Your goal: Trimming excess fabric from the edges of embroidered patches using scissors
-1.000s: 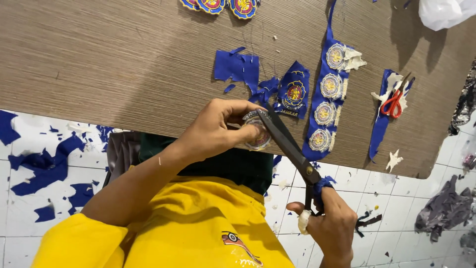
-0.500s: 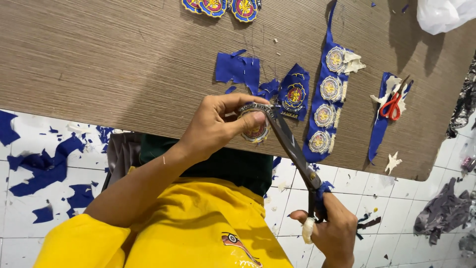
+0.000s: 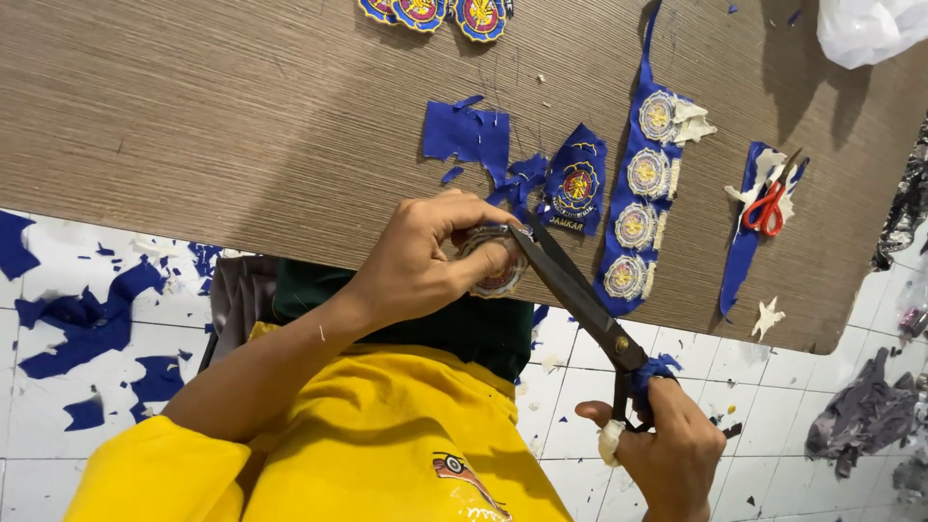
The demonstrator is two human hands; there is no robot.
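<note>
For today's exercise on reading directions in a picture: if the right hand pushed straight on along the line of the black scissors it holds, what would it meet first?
The right hand points up-left along the black scissors. First in that line is the round patch pinched in the left hand, already at the blade tips. Depth is hard to judge.

The left hand (image 3: 425, 256) covers most of the round embroidered patch (image 3: 495, 275), so its design cannot be read. The handles of the black scissors (image 3: 580, 300) vanish inside the grip of the right hand (image 3: 667, 454), whose wrist is cut off by the lower edge. At the bench's (image 3: 193, 116) far edge, three patches (image 3: 435, 12) and a white plastic bag (image 3: 870, 29) are cropped. Small red scissors (image 3: 770, 205) partly hide a blue strip (image 3: 749, 242).
</note>
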